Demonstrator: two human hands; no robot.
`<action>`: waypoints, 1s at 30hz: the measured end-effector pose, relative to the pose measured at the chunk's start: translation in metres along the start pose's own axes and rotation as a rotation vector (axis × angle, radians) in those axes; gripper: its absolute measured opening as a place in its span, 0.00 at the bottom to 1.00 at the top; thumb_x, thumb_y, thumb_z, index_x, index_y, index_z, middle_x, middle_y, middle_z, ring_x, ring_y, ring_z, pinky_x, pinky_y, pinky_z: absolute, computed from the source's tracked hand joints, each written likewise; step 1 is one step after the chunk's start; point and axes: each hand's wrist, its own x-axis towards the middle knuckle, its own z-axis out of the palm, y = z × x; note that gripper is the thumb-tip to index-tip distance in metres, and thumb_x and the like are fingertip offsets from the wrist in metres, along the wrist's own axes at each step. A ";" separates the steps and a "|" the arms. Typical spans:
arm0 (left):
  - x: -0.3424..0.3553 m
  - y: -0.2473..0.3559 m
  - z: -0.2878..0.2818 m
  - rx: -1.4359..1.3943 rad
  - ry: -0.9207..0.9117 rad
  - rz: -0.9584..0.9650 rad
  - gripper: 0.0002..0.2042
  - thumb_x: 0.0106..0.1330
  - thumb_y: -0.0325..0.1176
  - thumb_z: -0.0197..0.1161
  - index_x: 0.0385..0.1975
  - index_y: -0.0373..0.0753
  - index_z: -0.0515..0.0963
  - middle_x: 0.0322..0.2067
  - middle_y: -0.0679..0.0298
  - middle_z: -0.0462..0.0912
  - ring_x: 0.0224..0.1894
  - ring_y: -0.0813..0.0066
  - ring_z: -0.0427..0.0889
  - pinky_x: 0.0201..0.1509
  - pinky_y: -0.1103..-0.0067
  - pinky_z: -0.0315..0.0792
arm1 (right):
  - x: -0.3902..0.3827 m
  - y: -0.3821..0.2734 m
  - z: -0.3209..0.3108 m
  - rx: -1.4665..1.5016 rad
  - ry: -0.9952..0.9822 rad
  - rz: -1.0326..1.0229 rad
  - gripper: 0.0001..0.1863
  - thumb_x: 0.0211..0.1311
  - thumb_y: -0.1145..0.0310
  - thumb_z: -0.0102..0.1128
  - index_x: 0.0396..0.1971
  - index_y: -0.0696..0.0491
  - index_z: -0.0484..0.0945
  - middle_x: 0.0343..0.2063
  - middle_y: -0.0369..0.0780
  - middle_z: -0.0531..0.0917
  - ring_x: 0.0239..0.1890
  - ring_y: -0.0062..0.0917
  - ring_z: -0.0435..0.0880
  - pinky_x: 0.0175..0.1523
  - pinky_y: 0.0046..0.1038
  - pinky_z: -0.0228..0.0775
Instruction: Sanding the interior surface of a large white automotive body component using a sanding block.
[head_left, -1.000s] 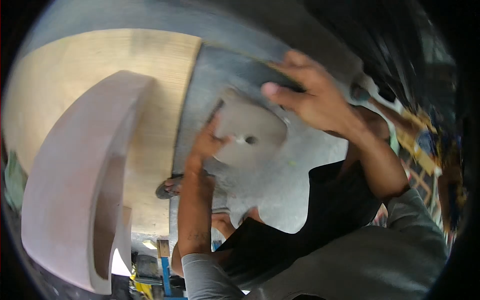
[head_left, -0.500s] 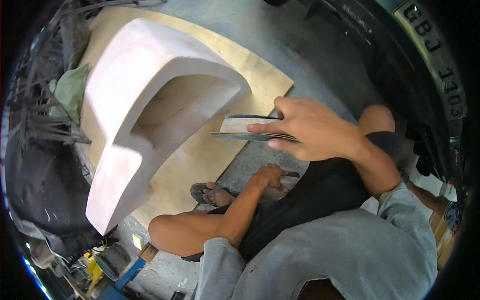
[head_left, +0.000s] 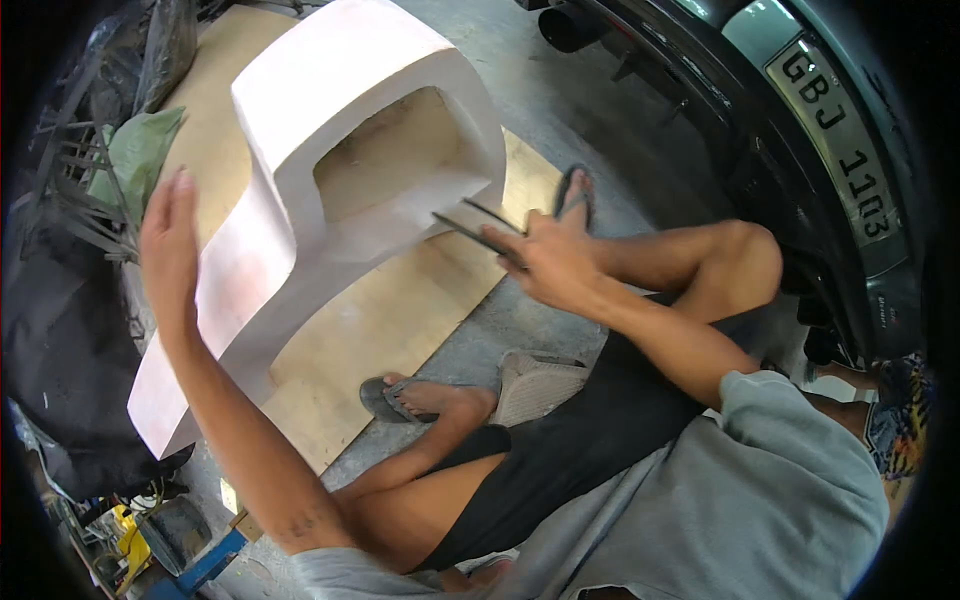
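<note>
Pale moulded panel (head_left: 300,200) between hands, left hand (head_left: 170,250) open flat beside it, right hand (head_left: 550,262) gripping sanding sheet (head_left: 478,232)

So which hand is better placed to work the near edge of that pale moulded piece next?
Probably the right hand: it grips thin flat blades whose tips sit at the edge of the pale moulded piece. The left hand is empty, fingers open, against the piece's far side, better suited to steadying.

My left hand (head_left: 170,245) is motion-blurred at centre left. My right hand (head_left: 555,265) hides the near ends of the thin sheets (head_left: 475,228). The car (head_left: 800,120) is cropped at upper right.
</note>
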 end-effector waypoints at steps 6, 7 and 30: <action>0.018 -0.034 0.085 0.049 -0.196 -0.121 0.30 0.77 0.57 0.47 0.63 0.36 0.77 0.61 0.49 0.79 0.66 0.52 0.76 0.69 0.69 0.65 | 0.053 0.009 0.068 0.088 0.163 0.177 0.33 0.64 0.64 0.63 0.70 0.38 0.70 0.41 0.52 0.72 0.46 0.48 0.76 0.46 0.47 0.78; 0.023 -0.049 0.096 0.206 -0.282 -0.120 0.31 0.78 0.57 0.44 0.61 0.36 0.78 0.59 0.46 0.80 0.64 0.49 0.77 0.67 0.67 0.67 | 0.056 0.022 0.074 0.017 0.214 0.184 0.35 0.61 0.65 0.64 0.71 0.38 0.69 0.41 0.52 0.72 0.46 0.48 0.75 0.45 0.47 0.78; 0.039 -0.127 0.131 -0.178 0.005 -0.109 0.19 0.71 0.40 0.50 0.48 0.32 0.79 0.45 0.41 0.83 0.51 0.43 0.81 0.56 0.61 0.74 | 0.035 0.048 0.079 0.134 0.165 0.125 0.26 0.67 0.65 0.60 0.65 0.48 0.74 0.33 0.55 0.71 0.36 0.47 0.72 0.43 0.44 0.65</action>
